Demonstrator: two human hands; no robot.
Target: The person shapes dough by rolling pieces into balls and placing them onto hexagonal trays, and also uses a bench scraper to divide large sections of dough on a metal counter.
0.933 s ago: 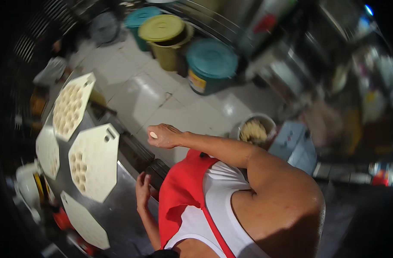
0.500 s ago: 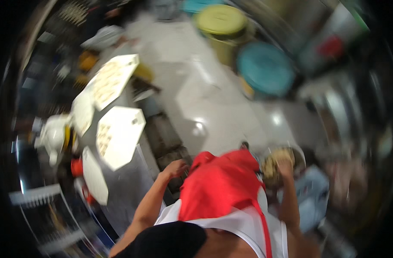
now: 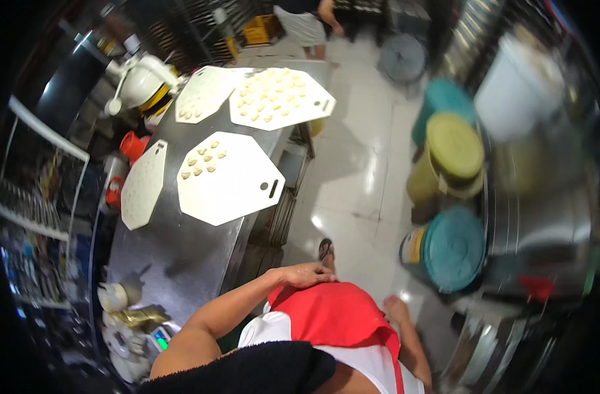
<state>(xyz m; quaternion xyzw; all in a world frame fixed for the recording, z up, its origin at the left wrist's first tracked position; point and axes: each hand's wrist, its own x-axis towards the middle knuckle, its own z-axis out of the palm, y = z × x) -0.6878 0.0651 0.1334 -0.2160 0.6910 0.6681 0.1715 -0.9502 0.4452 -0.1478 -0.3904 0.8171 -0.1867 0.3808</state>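
Note:
My left hand point(image 3: 306, 274) lies at the upper edge of my red apron point(image 3: 336, 315), fingers stretched and holding nothing visible. Low beside the apron's right side hangs my right hand point(image 3: 396, 308); blur hides how its fingers are set, and I see nothing in it. To the left, on a metal worktable point(image 3: 172, 259), an octagonal white board point(image 3: 231, 184) bears several small dough pieces point(image 3: 205, 157) toward its far left. Farther back, another white board point(image 3: 306, 108) is covered with rows of dough pieces. A third board point(image 3: 198, 98) beside it has a few near its edge.
A fourth white board point(image 3: 143, 187) lies at the table's left edge. Lidded tubs, one teal point(image 3: 454, 249) and one yellow point(image 3: 454, 148), line the tiled floor point(image 3: 352, 184) on the right. Far ahead stands another person point(image 3: 303, 26). A white mixer-like machine point(image 3: 142, 82) is back left.
The view has swung, bringing the worktable and boards nearer the middle. My right hand has left the tan lumps in the round container. My left hand has moved onto the apron.

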